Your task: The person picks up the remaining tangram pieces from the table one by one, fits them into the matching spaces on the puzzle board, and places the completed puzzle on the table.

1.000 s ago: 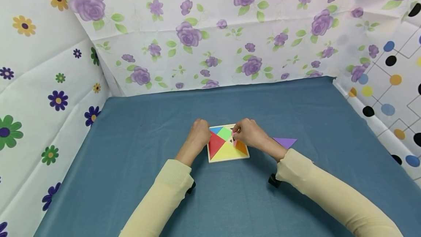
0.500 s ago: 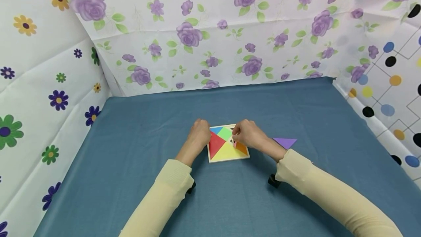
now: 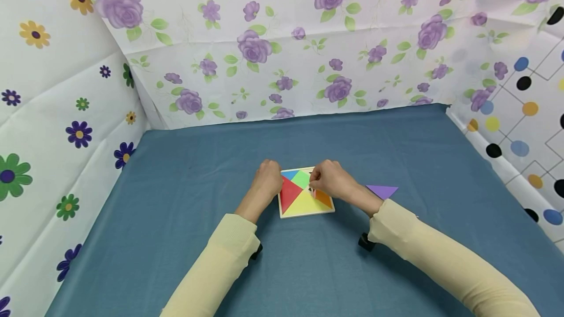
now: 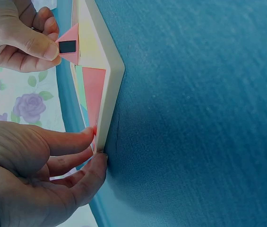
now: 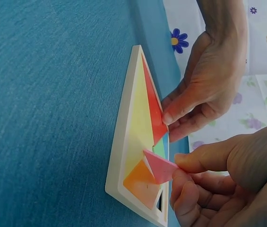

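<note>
A square wooden tangram tray (image 3: 304, 216) lies on the cloth, bearing red (image 3: 289, 193), yellow (image 3: 307, 204), green (image 3: 301, 180), blue (image 3: 288, 174) and orange (image 3: 324, 199) pieces. My left hand (image 3: 266, 180) grips its left edge, thumb on top by the red piece. Between thumb and fingers of my right hand (image 3: 332, 180) is a pink triangle (image 5: 160, 166), tilted up over the tray beside the orange piece. A black rectangle marks the face of that pink triangle in the left wrist view. Part of the tray's far right corner is hidden by my right hand.
A purple triangle (image 3: 383, 191) lies on the blue cloth (image 3: 304, 268) to the right, close to my right wrist. Flower-patterned sheets (image 3: 291, 72) stand behind and to the left; a dotted sheet (image 3: 520, 126) is on the right.
My right hand has shifted very slightly left with the pink triangle, and less of that piece shows in the head view. The left hand and the tray have stayed in place.
</note>
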